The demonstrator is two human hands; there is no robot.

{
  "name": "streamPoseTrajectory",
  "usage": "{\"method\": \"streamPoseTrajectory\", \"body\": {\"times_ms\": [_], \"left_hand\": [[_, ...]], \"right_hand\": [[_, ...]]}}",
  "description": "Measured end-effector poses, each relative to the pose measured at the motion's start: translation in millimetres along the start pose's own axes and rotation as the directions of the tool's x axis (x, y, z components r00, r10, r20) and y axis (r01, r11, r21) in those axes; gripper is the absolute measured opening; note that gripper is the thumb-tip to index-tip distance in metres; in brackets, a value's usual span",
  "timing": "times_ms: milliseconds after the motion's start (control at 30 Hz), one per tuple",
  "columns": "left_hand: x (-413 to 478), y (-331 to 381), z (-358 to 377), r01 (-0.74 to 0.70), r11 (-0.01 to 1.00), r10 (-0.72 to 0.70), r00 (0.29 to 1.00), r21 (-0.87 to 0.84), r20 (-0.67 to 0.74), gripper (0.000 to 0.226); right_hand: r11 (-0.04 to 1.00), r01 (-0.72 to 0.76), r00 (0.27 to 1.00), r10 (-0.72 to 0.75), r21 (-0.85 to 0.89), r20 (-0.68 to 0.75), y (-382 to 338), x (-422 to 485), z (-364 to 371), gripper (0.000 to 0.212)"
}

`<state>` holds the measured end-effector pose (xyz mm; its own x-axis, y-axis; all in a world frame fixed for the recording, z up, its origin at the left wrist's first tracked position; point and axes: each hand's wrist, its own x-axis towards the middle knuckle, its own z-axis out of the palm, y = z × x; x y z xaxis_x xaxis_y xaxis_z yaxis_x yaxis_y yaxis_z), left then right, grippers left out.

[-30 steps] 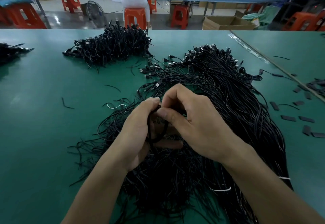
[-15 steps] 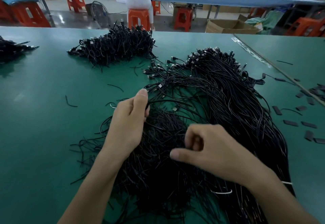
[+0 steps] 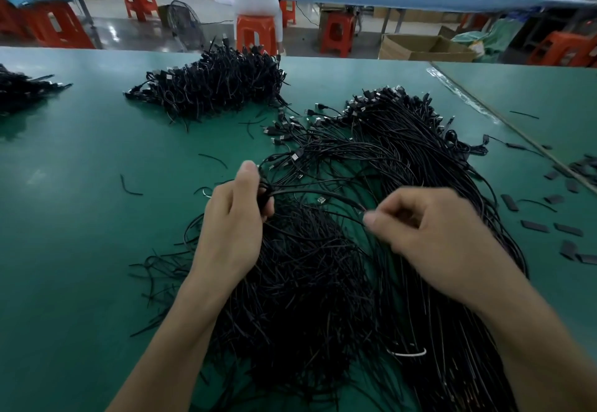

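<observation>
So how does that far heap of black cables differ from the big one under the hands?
The far heap is smaller and compact; the near heap is larger and sprawls toward the person. The far heap's cables look wound into short bundles; the near heap's lie long and loose. Nothing touches the far heap; the left hand and right hand hold a cable over the near heap. Both are black, on the green table.

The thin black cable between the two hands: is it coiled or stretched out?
Stretched out: the thin black cable runs in one low arc from the left hand, which grips it, to the right hand, which pinches it.
</observation>
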<state>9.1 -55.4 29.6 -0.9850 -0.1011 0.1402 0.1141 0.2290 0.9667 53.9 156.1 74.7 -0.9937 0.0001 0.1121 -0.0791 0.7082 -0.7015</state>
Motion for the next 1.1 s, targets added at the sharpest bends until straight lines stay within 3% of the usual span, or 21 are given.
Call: {"method": "streamPoseTrajectory", "body": {"times_ms": [67,200,267,367,567,733,800,933,1100], "left_hand": [[-2.2,2.0,1.6,-0.016,1.0,0.018,0.997,-0.022,0.08,0.064],[-10.0,8.0,8.6,-0.037,0.99,0.079,0.946,-0.137,0.315,0.048],[-13.3,9.5,13.5,-0.01,0.979,0.084,0.931,-0.204,0.354,0.033],[-15.4,12.1,16.2,0.01,0.949,0.094,0.945,-0.315,0.314,0.02],[-15.3,18.2,16.8,-0.053,0.941,0.127,0.971,-0.335,0.203,0.044],[-11.4,12.1,16.6,-0.068,0.945,0.111,0.987,-0.319,0.118,0.055],[-11.6,10.4,16.6,-0.076,0.946,0.117,0.987,-0.314,0.114,0.055],[-11.3,8.8,18.6,-0.049,0.958,0.073,0.994,-0.281,0.076,0.059],[-9.3,7.5,16.9,0.033,0.976,-0.005,0.992,-0.217,0.13,0.063]], "right_hand": [[0.996,0.033,0.995,-0.025,0.083,-0.101,1.6,11.9,3.1,0.017],[0.973,0.087,0.995,-0.073,0.213,-0.071,-5.2,25.7,29.6,0.01],[0.96,0.149,0.988,-0.134,0.239,-0.079,-10.6,28.1,38.8,0.01],[0.916,0.189,0.982,-0.172,0.353,-0.077,-13.6,25.8,46.4,0.011],[0.876,0.218,0.974,-0.224,0.431,-0.037,-15.8,15.3,53.6,0.01],[0.883,0.176,0.984,-0.158,0.434,-0.079,-17.0,13.6,56.9,0.011],[0.913,0.183,0.983,-0.157,0.366,-0.098,-16.9,12.3,57.6,0.01],[0.938,0.336,0.938,-0.325,0.086,-0.122,-21.0,4.0,60.7,0.007],[0.798,0.532,0.824,-0.564,-0.281,-0.043,-22.6,2.4,55.9,0.005]]}}
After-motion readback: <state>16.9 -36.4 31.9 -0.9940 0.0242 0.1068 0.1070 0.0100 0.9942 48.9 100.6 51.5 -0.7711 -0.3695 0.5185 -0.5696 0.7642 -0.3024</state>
